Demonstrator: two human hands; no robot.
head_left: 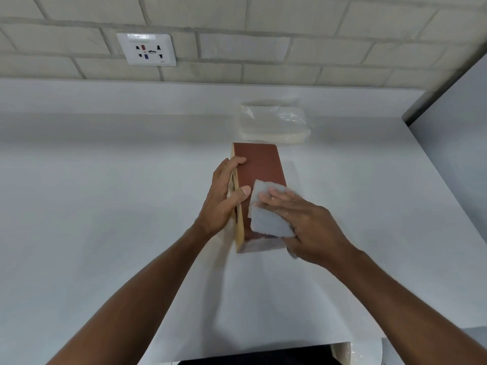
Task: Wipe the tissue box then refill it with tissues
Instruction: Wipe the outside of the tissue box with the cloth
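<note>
The tissue box stands on its side in the middle of the white counter, its reddish-brown face up and its light wooden top with the slot turned left. My left hand grips the box's left upper edge, thumb and fingers curled over it. My right hand presses a pale grey cloth flat on the brown face near the box's close end, fingers stretched over the cloth. A clear plastic pack of white tissues lies just behind the box.
A tiled wall with a white power socket rises behind the counter. A grey panel bounds the counter at the right. At the front edge, a light wooden piece shows below the counter.
</note>
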